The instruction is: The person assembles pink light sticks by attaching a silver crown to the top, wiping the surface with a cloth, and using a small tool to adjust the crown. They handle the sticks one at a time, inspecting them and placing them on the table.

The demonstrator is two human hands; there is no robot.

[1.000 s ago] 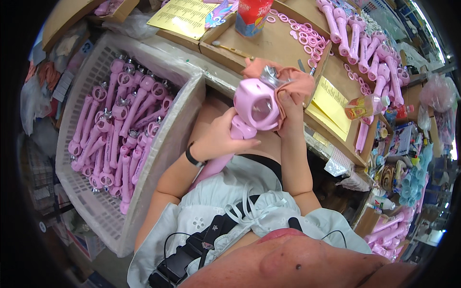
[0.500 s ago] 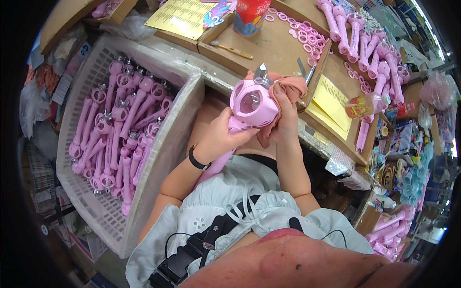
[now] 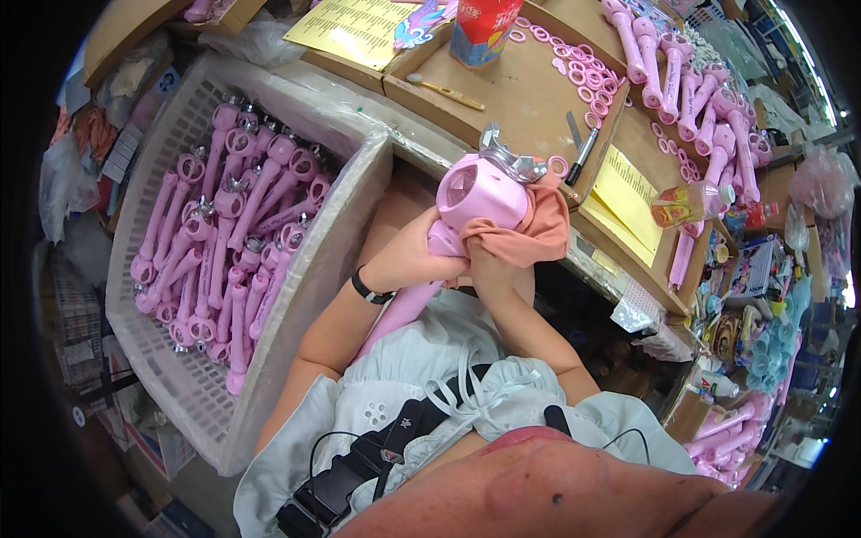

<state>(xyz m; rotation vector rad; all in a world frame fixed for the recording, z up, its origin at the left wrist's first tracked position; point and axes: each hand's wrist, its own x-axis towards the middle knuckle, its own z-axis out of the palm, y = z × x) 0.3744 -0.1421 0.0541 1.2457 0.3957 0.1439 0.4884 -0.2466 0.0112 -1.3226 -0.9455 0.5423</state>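
My left hand (image 3: 408, 262) grips the neck of a pink toy wand (image 3: 466, 202) whose round head with a silver crown points up and away from me. Its long handle runs down past my wrist toward my lap. My right hand (image 3: 496, 269) holds an orange cloth (image 3: 529, 233) pressed against the wand's head and neck, just to the right of my left hand. Both hands sit over the near edge of the cardboard-topped bench (image 3: 525, 99).
A white mesh basket (image 3: 184, 386) at my left holds several pink wands (image 3: 233, 233). On the bench lie pink rings (image 3: 587, 76), more wands (image 3: 682, 90), a yellow sheet (image 3: 623, 193), a pen (image 3: 583, 152), a red cup (image 3: 484, 31) and a small bottle (image 3: 686, 202).
The wand's head has turned from facing me to pointing up and away. The cloth has slid from behind the head to its right side and neck.
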